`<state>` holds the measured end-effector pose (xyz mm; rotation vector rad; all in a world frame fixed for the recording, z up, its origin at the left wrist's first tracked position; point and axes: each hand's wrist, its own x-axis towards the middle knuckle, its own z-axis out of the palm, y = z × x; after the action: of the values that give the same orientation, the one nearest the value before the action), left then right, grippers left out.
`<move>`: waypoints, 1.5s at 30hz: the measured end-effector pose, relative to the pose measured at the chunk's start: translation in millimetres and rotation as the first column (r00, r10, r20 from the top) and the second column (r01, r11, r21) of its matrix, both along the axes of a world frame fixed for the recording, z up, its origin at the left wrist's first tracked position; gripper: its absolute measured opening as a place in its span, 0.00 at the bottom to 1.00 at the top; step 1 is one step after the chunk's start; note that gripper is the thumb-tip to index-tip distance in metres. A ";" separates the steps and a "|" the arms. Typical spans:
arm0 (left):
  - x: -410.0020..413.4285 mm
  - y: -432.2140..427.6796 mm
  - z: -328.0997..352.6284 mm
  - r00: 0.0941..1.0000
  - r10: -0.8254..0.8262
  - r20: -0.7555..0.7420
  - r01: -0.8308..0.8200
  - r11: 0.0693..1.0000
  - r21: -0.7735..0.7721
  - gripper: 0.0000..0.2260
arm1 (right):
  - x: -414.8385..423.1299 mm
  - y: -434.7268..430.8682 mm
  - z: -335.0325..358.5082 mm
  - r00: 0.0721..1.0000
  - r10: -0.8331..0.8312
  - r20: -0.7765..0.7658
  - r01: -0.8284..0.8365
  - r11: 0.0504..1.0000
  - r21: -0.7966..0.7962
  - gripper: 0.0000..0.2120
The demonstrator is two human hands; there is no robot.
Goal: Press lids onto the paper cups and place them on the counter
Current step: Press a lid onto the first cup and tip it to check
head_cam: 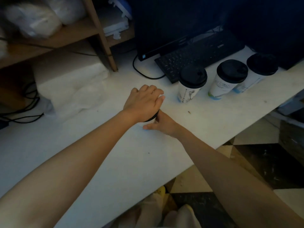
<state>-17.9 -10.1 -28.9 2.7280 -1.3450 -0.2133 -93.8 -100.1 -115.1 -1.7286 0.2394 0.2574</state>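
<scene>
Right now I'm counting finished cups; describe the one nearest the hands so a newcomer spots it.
On the white counter, find the black keyboard. Three lidded cups stand in a row before it; yours is the leftmost cup, nearest the keyboard's front corner, printed with dark line drawings.

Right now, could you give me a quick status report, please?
Left hand flat atop black plastic lid, right hand gripping the cup beneath. Three lidded white paper cups stand right. Nothing obstructing.

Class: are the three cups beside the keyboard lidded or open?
Lidded: each of the three cups on the counter wears a black lid.
</scene>
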 end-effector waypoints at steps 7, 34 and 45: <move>1.1 4.6 8.0 0.999 -0.052 0.000 0.052 0.999 0.000 0.22 | -3.4 11.5 -4.6 0.989 -0.125 0.073 0.125 0.992 0.006 0.42; 4.3 15.8 4.5 0.988 0.154 -0.013 -0.154 0.987 0.039 0.24 | 4.6 56.2 -33.0 0.866 -0.424 0.264 0.388 0.904 0.180 0.35; 4.8 15.7 2.7 0.990 0.141 0.031 -0.141 0.990 0.020 0.20 | 7.2 36.6 -26.2 0.956 -0.203 0.214 0.185 0.978 0.102 0.37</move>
<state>-13.1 5.5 -26.2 2.8402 -1.1565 -0.1787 -86.7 -63.5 -141.3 -1.6248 0.2281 -0.0714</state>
